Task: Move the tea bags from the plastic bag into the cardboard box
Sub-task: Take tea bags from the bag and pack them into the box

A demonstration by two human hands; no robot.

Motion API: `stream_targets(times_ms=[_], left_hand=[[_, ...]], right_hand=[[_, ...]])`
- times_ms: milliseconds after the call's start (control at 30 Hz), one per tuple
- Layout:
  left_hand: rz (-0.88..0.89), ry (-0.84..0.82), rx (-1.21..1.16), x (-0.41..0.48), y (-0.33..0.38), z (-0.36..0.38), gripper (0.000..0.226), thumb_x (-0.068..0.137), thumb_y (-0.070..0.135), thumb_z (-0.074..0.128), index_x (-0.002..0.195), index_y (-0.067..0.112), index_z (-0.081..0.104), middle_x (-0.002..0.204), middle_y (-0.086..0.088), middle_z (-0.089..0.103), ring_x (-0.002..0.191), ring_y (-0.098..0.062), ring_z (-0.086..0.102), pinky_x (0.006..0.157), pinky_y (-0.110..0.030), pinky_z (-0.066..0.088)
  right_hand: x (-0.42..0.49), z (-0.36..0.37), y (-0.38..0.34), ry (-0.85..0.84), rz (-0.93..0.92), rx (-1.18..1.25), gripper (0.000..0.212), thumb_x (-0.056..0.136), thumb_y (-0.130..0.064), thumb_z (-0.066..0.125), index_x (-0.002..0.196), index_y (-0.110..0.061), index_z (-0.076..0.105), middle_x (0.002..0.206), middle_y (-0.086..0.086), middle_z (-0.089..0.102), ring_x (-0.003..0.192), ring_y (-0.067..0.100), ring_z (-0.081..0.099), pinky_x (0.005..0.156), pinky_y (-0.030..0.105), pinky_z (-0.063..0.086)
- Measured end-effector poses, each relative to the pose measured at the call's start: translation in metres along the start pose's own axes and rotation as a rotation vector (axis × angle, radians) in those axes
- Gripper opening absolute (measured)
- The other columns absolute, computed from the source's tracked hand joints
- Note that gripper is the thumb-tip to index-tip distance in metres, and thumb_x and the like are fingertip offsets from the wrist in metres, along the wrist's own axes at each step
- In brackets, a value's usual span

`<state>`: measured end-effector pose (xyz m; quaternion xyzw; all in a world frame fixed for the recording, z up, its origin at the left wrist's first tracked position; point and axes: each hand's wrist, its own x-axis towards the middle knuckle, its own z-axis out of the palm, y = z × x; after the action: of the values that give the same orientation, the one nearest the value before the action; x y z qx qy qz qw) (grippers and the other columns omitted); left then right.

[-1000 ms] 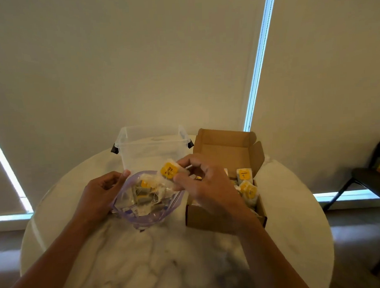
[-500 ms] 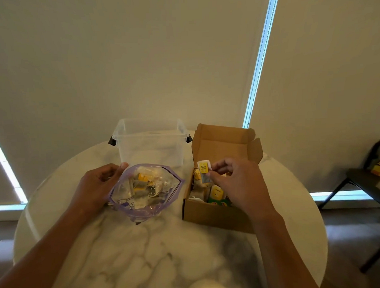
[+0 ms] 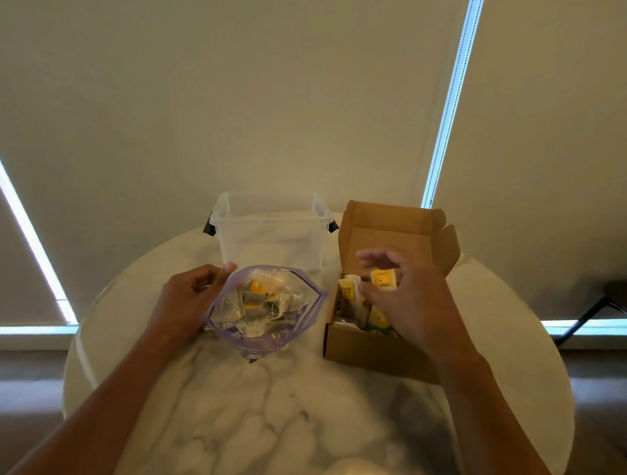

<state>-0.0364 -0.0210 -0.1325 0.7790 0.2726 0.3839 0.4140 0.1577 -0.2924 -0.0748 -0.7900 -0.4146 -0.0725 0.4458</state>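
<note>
On the counter [image 3: 275, 416]: clear tub [image 3: 269, 235] at the back, open cardboard box [image 3: 362, 345] to its right, plastic bag [image 3: 266, 340] in front. Grips the bag's rim with the left hand [image 3: 186, 302]. Holds the right hand [image 3: 414, 305] over the box, fingers [image 3: 373, 258] half spread near a tea bag [image 3: 381, 279]; grip unclear. Other tea bags [image 3: 259, 292] inside the bag.
</note>
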Motion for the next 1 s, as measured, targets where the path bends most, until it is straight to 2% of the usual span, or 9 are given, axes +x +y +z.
stream_targets(times_ms=[67, 167, 267, 400, 500, 633, 700, 867, 1000], left_hand=[[0.002, 0.001, -0.009, 0.001, 0.000, 0.001, 0.036, 0.101, 0.057, 0.064, 0.080, 0.033, 0.080, 0.069, 0.007, 0.073, 0.062, -0.002, 0.056, 0.070, -0.029, 0.049], [-0.004, 0.010, -0.023, 0.002, -0.003, 0.001, 0.039, 0.102, 0.059, 0.064, 0.086, 0.027, 0.081, 0.075, 0.005, 0.076, 0.065, -0.006, 0.061, 0.072, -0.030, 0.051], [-0.021, 0.029, -0.067, 0.002, -0.005, 0.001, 0.046, 0.102, 0.063, 0.064, 0.095, 0.021, 0.080, 0.080, 0.001, 0.077, 0.069, -0.010, 0.063, 0.074, -0.032, 0.051], [-0.006, 0.045, -0.067, 0.001, -0.001, 0.001, 0.044, 0.102, 0.060, 0.065, 0.095, 0.019, 0.079, 0.078, 0.001, 0.076, 0.068, -0.008, 0.061, 0.069, -0.027, 0.048], [-0.007, 0.032, -0.048, 0.000, 0.001, 0.001, 0.043, 0.101, 0.060, 0.065, 0.095, 0.020, 0.080, 0.078, 0.004, 0.077, 0.068, -0.005, 0.063, 0.070, -0.027, 0.050], [-0.008, 0.021, -0.014, 0.002, -0.004, 0.001, 0.044, 0.101, 0.063, 0.063, 0.096, 0.023, 0.080, 0.079, 0.002, 0.078, 0.069, -0.008, 0.064, 0.074, -0.030, 0.051], [0.013, 0.029, 0.008, 0.004, -0.008, -0.001, 0.050, 0.101, 0.069, 0.061, 0.099, 0.022, 0.077, 0.077, -0.001, 0.075, 0.068, -0.010, 0.059, 0.074, -0.032, 0.049], [0.049, 0.011, 0.021, 0.005, -0.011, -0.001, 0.046, 0.103, 0.063, 0.061, 0.099, 0.020, 0.078, 0.079, -0.004, 0.076, 0.069, -0.012, 0.060, 0.074, -0.035, 0.053], [0.038, 0.031, 0.016, 0.004, -0.008, 0.001, 0.036, 0.105, 0.053, 0.063, 0.093, 0.024, 0.080, 0.076, 0.001, 0.077, 0.067, -0.006, 0.060, 0.067, -0.029, 0.049]], right_hand=[[-0.001, 0.002, -0.006, 0.096, -0.065, 0.045, 0.033, 0.092, -0.027, 0.080, 0.118, -0.044, 0.068, 0.110, -0.027, 0.068, 0.103, -0.006, 0.064, 0.082, 0.007, 0.049], [-0.009, 0.011, -0.029, 0.120, -0.186, 0.132, 0.021, 0.095, -0.029, 0.077, 0.113, -0.035, 0.071, 0.102, -0.023, 0.070, 0.094, 0.000, 0.067, 0.072, 0.008, 0.054], [-0.021, 0.033, -0.053, -0.046, -0.363, 0.134, 0.015, 0.095, -0.026, 0.078, 0.109, -0.025, 0.075, 0.098, -0.016, 0.071, 0.086, 0.006, 0.068, 0.068, 0.014, 0.056], [-0.023, 0.070, -0.069, -0.314, -0.507, -0.083, 0.019, 0.099, -0.028, 0.069, 0.116, -0.024, 0.075, 0.111, -0.009, 0.073, 0.096, 0.006, 0.066, 0.087, 0.026, 0.057], [-0.012, 0.099, -0.070, -0.450, -0.492, -0.255, 0.032, 0.098, -0.027, 0.070, 0.129, -0.018, 0.072, 0.120, 0.003, 0.072, 0.106, 0.019, 0.066, 0.098, 0.034, 0.054], [0.009, 0.135, -0.063, -0.518, -0.406, -0.458, 0.023, 0.098, -0.011, 0.063, 0.120, -0.009, 0.070, 0.109, 0.012, 0.069, 0.089, 0.028, 0.061, 0.079, 0.039, 0.050], [0.012, 0.149, -0.064, -0.570, -0.373, -0.477, 0.020, 0.100, -0.008, 0.058, 0.117, -0.005, 0.068, 0.114, 0.012, 0.068, 0.106, 0.029, 0.065, 0.091, 0.037, 0.049], [0.001, 0.139, -0.075, -0.452, -0.444, -0.509, 0.020, 0.101, -0.007, 0.057, 0.118, -0.006, 0.067, 0.116, 0.016, 0.065, 0.102, 0.035, 0.064, 0.073, 0.037, 0.042], [0.000, 0.124, -0.079, -0.394, -0.416, -0.438, 0.023, 0.102, -0.012, 0.057, 0.123, -0.009, 0.065, 0.120, 0.013, 0.064, 0.106, 0.035, 0.065, 0.079, 0.042, 0.048]])
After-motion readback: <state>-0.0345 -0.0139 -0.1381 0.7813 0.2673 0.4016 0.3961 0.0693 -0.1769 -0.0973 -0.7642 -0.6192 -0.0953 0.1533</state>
